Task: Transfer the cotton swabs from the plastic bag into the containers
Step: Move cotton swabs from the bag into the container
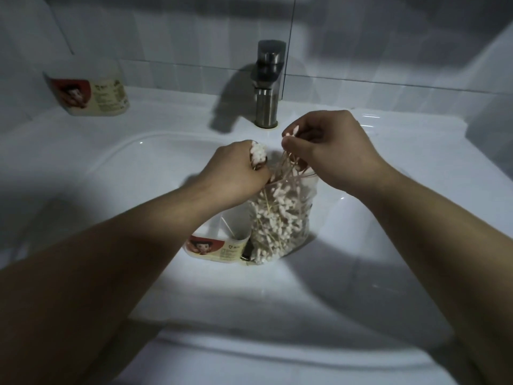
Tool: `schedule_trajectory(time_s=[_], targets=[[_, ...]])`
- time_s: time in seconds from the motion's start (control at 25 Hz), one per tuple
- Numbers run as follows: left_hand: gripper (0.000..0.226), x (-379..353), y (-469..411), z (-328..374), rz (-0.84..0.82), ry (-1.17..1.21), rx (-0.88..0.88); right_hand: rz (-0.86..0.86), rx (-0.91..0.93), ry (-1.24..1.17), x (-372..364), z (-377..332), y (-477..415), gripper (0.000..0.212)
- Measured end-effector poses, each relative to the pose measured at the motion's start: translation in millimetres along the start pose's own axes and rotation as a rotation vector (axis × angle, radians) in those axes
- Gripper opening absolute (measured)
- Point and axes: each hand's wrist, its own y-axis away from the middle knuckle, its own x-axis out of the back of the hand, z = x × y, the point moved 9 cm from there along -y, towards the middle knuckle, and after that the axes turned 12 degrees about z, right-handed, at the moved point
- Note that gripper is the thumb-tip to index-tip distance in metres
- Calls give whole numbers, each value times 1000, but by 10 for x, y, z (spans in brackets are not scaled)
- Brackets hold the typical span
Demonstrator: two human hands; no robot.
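White tiles cover the wall [166,29] at the far side, and below it a white sink [111,159] fills most of your view. Your two bare forearms reach from the near edge over the basin. A metal faucet [268,87] stands on the far ledge, in the middle, just behind your hands.

In the basin a clear plastic bag [301,190] stands upright with its mouth open to the top. It is nearly full of cotton swabs [277,226] with white tips and thin wooden sticks, which lie in all directions. Just left of the bag stands the near container [219,247], a clear tub with a red and cream label, open at the top. One stick [229,229] leans inside it, and your left forearm hides a part of it. Whether tub and bag touch, I cannot tell. A second container [91,93] with the same label is on the ledge at the far left, well apart from the bag. It is blurred, so its content is not clear.

Your left hand [236,173] is above the left edge of the bag's mouth. Its fingers are curled round a bundle of swabs [258,154], and the white tips stick out at the far side of the fist. Your right hand [333,151] is above the right side of the mouth. Its thumb and fingers pinch some loose swabs [290,134] near their upper tips, and the sticks hang down toward the bag.
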Motion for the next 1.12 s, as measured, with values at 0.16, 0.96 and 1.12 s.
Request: schedule_trajectory(time_s=[0.16, 0.96, 1.12], targets=[[21, 3, -30, -60, 8, -3, 52, -38, -29, -20, -42, 50, 11, 5], [13, -179, -51, -50, -62, 471, 11, -127, -219, -315, -119, 97, 47, 5], [18, -224, -52, -42, -74, 459, 0, -150, -199, -248, -149, 72, 88, 11]])
